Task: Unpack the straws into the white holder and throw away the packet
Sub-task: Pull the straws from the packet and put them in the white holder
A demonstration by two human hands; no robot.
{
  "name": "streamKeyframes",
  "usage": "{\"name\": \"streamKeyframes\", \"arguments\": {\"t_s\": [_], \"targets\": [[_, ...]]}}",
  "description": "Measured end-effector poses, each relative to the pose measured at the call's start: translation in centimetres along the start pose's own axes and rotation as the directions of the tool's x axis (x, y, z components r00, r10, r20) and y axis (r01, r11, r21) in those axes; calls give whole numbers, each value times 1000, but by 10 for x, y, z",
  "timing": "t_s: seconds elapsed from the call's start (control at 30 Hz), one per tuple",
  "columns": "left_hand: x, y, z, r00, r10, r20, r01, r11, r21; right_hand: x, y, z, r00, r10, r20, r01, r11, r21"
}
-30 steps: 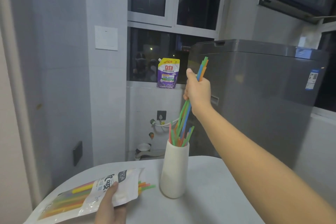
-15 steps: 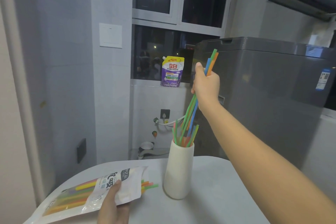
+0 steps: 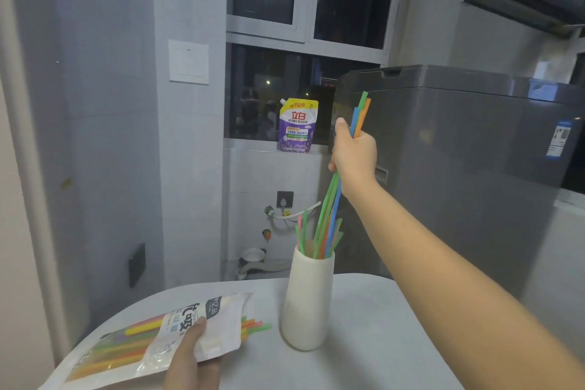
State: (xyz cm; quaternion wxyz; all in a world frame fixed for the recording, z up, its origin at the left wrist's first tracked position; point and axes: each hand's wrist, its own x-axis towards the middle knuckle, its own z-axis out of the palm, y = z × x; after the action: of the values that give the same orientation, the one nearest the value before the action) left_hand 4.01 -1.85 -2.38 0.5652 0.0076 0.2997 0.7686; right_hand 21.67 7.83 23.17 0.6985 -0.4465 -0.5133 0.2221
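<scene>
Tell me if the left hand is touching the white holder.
Apart. The head view shows the left hand on the packet, bare table between it and the white holder.

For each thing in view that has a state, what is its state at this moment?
White holder: upright on the table, partly filled with straws.
Held straws: gripped by the right hand, lower ends inside the holder.
Packet: open, lying on the table, held by the left hand, straws still inside.
Purple pouch: upright on the sill.
Grey machine: lid closed.
</scene>
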Motion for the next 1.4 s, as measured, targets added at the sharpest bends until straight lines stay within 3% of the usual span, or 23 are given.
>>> {"name": "streamKeyframes", "arguments": {"t_s": [0.37,0.53,0.67,0.93,1.17,1.4], "targets": [[-2,3,3,998,-21,51,22,1000,-12,-12,52,4,989,76,127,-59,989,-137],[-2,2,3,998,-5,55,6,1000,-19,-9,45,5,998,69,13,-70,996,47],[-2,2,2,999,19,49,-18,1000,-25,-12,46,11,995,22,96,-21,1000,-12],[-4,4,4,998,35,55,-32,998,-48,-23,76,-1,975,142,170,-124,986,-109],[0,4,0,995,36,98,-32,998,-46,-24,78,-8,992,23,122,-11,995,-99],[2,4,0,994,45,99,-39,998,-55,-36,87,-9,967,-17,255,116,918,-379]]}}
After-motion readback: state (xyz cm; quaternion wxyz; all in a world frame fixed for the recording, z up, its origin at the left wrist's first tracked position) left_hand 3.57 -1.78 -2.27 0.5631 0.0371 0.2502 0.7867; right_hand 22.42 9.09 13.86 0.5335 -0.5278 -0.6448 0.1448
